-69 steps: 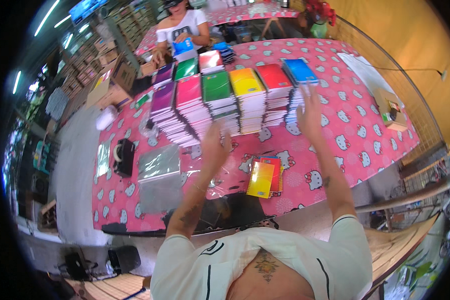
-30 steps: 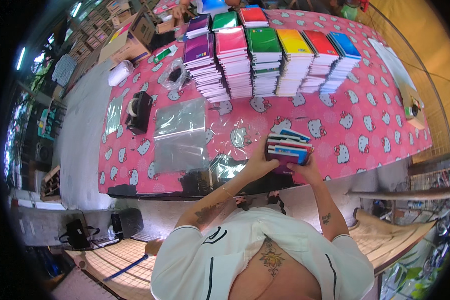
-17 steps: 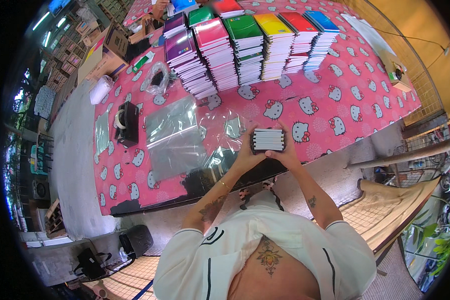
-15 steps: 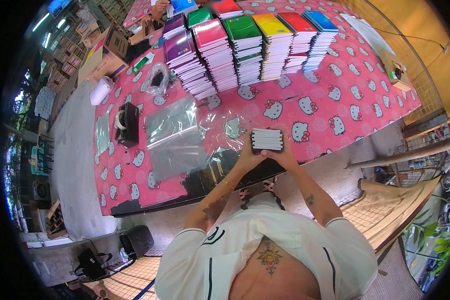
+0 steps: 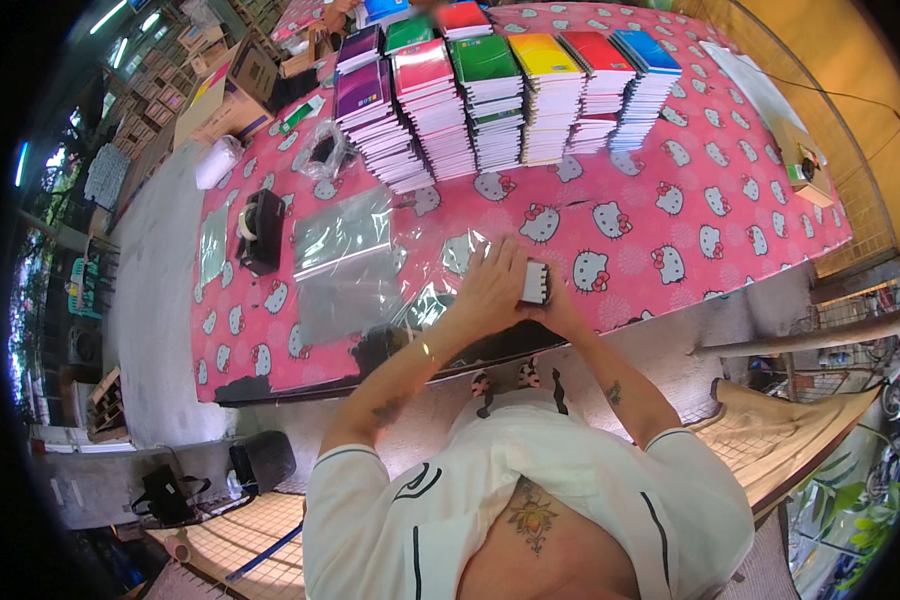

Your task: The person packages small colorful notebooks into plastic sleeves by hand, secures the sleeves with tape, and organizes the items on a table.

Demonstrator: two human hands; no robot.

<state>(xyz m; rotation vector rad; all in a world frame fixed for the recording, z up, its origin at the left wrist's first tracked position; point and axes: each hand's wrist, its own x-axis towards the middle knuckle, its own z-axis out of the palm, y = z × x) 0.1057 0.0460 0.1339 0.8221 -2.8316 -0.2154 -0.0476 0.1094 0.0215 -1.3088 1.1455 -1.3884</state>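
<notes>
At the table's near edge I hold a small stack of notebooks (image 5: 536, 283) on end, white page edges and dark bindings showing. My left hand (image 5: 492, 285) lies over its top and left side, fingers stretched across it and hiding much of it. My right hand (image 5: 562, 308) grips the right side, its fingers partly hidden. To the left lie flat clear plastic bags (image 5: 345, 265), with crumpled clear plastic beside my left hand. Beyond stand tall stacks of spiral notebooks with purple (image 5: 365, 92), pink (image 5: 425, 68), green (image 5: 486, 60), yellow (image 5: 545, 55), red (image 5: 598, 52) and blue (image 5: 647, 52) covers.
A black tape dispenser (image 5: 262, 232) stands left of the bags. Behind it are a bundled clear plastic bag (image 5: 323, 152), a white roll (image 5: 219, 163) and an open cardboard box (image 5: 232, 95). A small box (image 5: 808, 172) sits at the table's right edge. A pink patterned cloth covers the table.
My left hand has moved from the stack's side up over its top, covering most of the page edges. The stack has turned slightly in my hands. The view has shifted a little.
</notes>
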